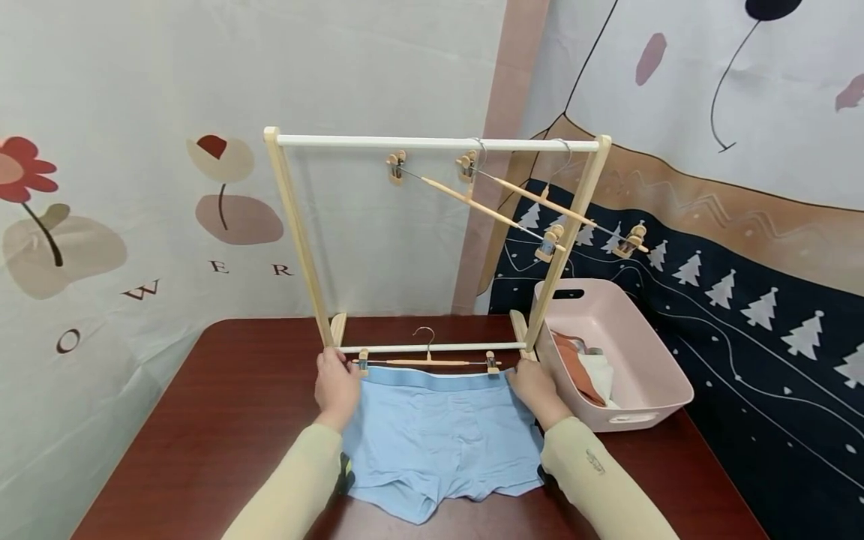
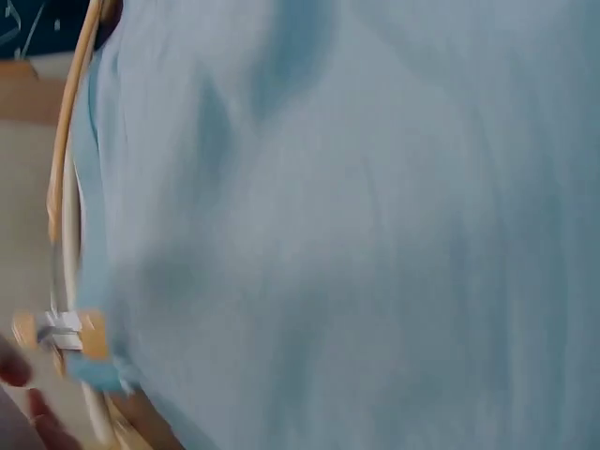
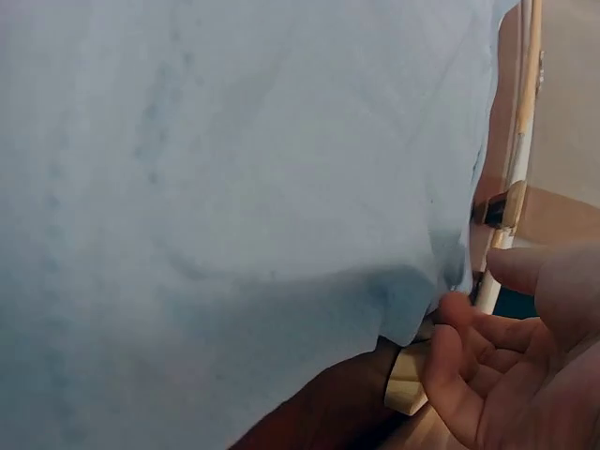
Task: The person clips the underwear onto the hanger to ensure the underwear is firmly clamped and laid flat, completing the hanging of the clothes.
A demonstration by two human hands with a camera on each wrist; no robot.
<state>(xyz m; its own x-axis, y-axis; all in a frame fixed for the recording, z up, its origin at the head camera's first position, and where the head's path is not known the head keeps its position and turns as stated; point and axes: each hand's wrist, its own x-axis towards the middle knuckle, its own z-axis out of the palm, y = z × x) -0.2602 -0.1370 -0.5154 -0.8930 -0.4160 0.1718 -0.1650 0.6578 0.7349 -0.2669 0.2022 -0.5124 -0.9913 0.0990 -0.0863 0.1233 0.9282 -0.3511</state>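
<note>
Soft, wrinkly blue shorts [image 1: 445, 435] are midway between the left and right edges of the dark red table [image 1: 162, 435], with a thin wood hanger [image 1: 405, 363] along their smooth top band. The fingers of the left hand [image 1: 337, 388] are near its left clip [image 1: 363, 364]; the right hand [image 1: 538, 391] has bent fingers touching the shorts' right top corner. I can't tell if either pinches anything. By the table's far right corner, a pink, round-cornered tub [image 1: 648, 352] holds orange cloth [image 1: 575, 366] and white cloth [image 1: 598, 379].

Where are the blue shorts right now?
In the head view, the shorts are at lower centre, between the left hand and right hand, just below the lowest hanger.
</note>
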